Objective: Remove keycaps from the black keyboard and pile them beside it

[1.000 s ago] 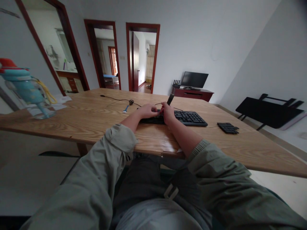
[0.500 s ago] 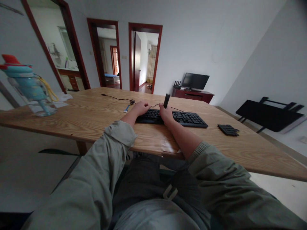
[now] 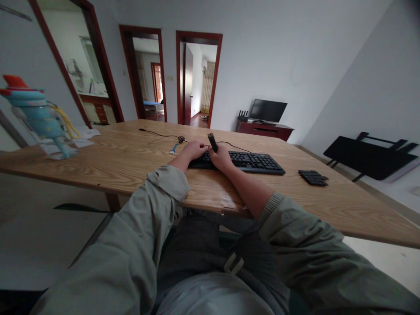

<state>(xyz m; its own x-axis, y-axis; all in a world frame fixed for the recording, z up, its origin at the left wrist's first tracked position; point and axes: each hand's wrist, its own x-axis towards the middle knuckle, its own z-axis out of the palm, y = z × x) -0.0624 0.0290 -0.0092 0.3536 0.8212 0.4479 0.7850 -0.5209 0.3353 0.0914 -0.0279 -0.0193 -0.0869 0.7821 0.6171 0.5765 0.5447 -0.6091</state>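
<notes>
A black computer keyboard (image 3: 257, 162) lies on the wooden table in front of me. My right hand (image 3: 222, 158) is above its left half, closed around a black stick-like tool (image 3: 212, 142). The tool's upper end sticks out of the fist and leans to the left; its lower end is hidden. Beside it, my left hand (image 3: 196, 150) is at the keyboard's left end with its fingers curled. Whatever those fingers pinch cannot be made out. Just left of that hand lies a small blue-and-white object (image 3: 173, 148).
A black cable (image 3: 160, 134) runs behind the keyboard. To the right sits a flat, ridged black object (image 3: 313, 177). A blue bottle with a red lid (image 3: 41, 116) stands at the far left by some papers (image 3: 82, 142). The table's front edge (image 3: 236, 213) is close to my body.
My right hand has shifted slightly left, towards my left hand. The black tool has gone from nearly upright to leaning left. My left hand and the keyboard have hardly moved.
</notes>
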